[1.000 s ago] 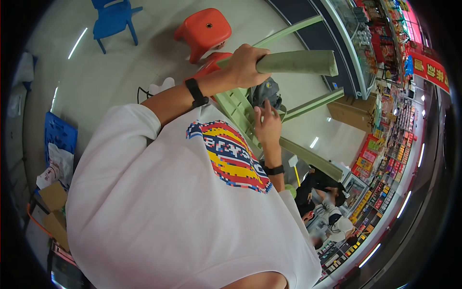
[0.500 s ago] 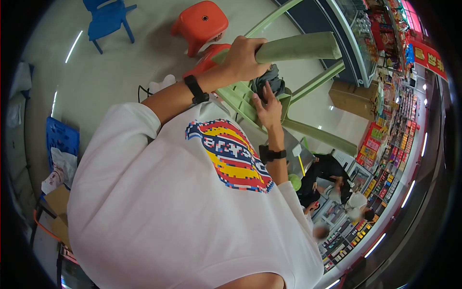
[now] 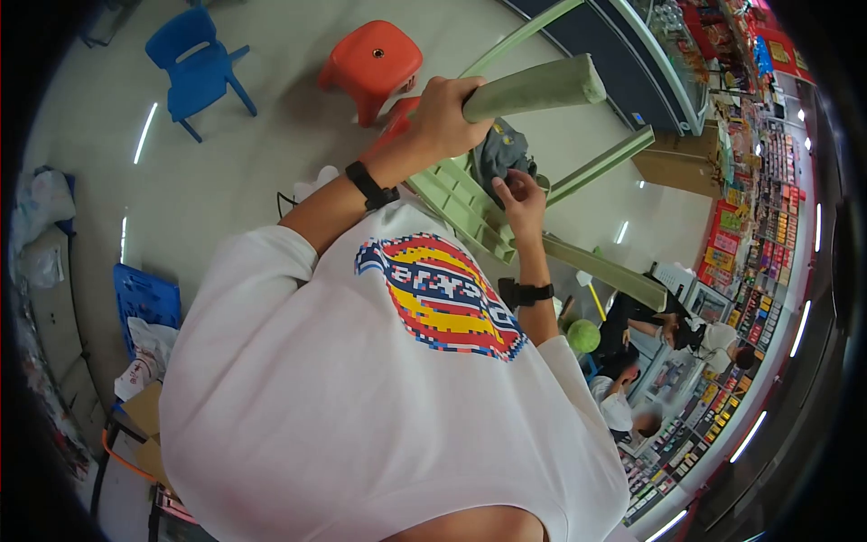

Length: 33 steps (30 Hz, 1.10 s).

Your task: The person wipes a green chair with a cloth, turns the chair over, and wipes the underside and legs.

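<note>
A pale green plastic stool or chair (image 3: 452, 196) is tipped over in front of my chest, its legs sticking out. My left hand (image 3: 449, 116) is wrapped round one thick green leg (image 3: 542, 88). On the green piece's underside lies a bunched dark grey cloth (image 3: 498, 154). My right hand (image 3: 524, 203) is at the lower right edge of this cloth, thumb and fingers bent together on it.
Red stools (image 3: 375, 59) and a blue chair (image 3: 191, 68) stand ahead on the floor. A glass-sided case (image 3: 664, 68) and a cardboard box (image 3: 677, 163) are at upper right. Other people (image 3: 623, 388) are near packed shelves at right. A blue crate (image 3: 149, 296) is at left.
The view has shifted slightly. My right hand's fingers, more spread over the cloth before, are now drawn together at its edge. The leg in my left hand has moved slightly left.
</note>
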Motion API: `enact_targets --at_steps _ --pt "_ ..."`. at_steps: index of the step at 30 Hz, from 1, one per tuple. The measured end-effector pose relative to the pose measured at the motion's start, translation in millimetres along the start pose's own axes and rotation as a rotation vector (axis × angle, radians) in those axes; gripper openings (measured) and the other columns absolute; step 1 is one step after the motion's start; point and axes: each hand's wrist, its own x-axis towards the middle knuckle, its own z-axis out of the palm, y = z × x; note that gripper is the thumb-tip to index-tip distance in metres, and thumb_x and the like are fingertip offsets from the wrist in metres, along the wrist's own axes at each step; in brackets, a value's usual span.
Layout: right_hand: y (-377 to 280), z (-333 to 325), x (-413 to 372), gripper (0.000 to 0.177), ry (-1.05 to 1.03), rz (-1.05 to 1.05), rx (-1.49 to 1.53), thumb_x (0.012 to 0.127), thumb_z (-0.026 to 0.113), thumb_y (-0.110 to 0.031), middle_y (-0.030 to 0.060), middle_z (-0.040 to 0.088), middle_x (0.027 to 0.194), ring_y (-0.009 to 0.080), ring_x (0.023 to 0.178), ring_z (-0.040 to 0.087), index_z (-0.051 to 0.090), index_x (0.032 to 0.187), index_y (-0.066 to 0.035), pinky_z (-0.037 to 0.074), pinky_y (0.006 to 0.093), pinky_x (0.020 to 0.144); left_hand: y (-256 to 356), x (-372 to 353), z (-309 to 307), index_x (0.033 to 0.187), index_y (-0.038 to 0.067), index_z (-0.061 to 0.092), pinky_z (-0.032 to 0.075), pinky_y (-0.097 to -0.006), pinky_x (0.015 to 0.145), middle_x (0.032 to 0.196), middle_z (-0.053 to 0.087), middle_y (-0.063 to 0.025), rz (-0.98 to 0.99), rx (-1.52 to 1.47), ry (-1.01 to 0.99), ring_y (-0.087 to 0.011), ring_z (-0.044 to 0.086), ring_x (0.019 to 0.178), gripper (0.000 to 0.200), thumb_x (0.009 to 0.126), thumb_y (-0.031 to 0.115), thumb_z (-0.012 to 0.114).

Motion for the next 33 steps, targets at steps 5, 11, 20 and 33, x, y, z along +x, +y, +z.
enact_targets --at_steps 5,11,20,33 --pt "-11.5 -14.6 -9.5 0.053 0.086 -0.113 -0.734 0.084 0.082 -0.043 0.0172 0.065 0.077 0.032 0.07 0.063 0.071 0.108 0.003 0.052 0.0393 0.07 -8.6 -5.1 2.0 0.093 0.0 0.069 0.043 -0.0326 0.057 0.062 0.056 -0.0106 -0.033 -0.078 0.022 -0.0161 0.056 0.056 0.017 0.077 0.006 0.068" --pt "-45.2 -50.7 -56.3 0.034 0.234 0.249 0.08 0.095 0.068 -0.026 0.0209 0.073 0.122 0.0326 0.112 0.07 0.071 0.116 0.001 0.052 0.0461 0.096 -1.5 -3.9 -5.1 0.085 -0.003 0.063 0.041 -0.033 0.055 0.06 0.053 -0.0095 -0.083 -0.086 0.027 -0.014 0.051 0.055 0.01 0.079 0.006 0.066" --pt "-52.9 -71.7 -157.8 0.051 0.407 -0.053 1.178 0.094 0.064 -0.014 0.0205 0.061 0.143 0.0374 0.137 0.054 0.057 0.141 0.004 0.033 0.0564 0.124 -4.6 -0.7 -8.7 0.084 -0.001 0.066 0.047 -0.0362 0.056 0.063 0.059 -0.0188 -0.114 -0.058 0.014 -0.0338 0.059 0.054 0.014 0.078 0.011 0.069" --pt "-81.4 -107.1 -209.3 0.053 0.172 -0.676 1.89 0.088 0.068 -0.013 0.0185 0.066 0.133 0.0279 0.124 0.063 0.058 0.139 -0.001 0.041 0.0501 0.117 -36.8 -4.4 -2.7 0.087 -0.001 0.063 0.049 -0.0333 0.061 0.068 0.063 -0.0053 -0.207 -0.195 -0.066 -0.0132 0.062 0.063 0.017 0.087 0.012 0.075"
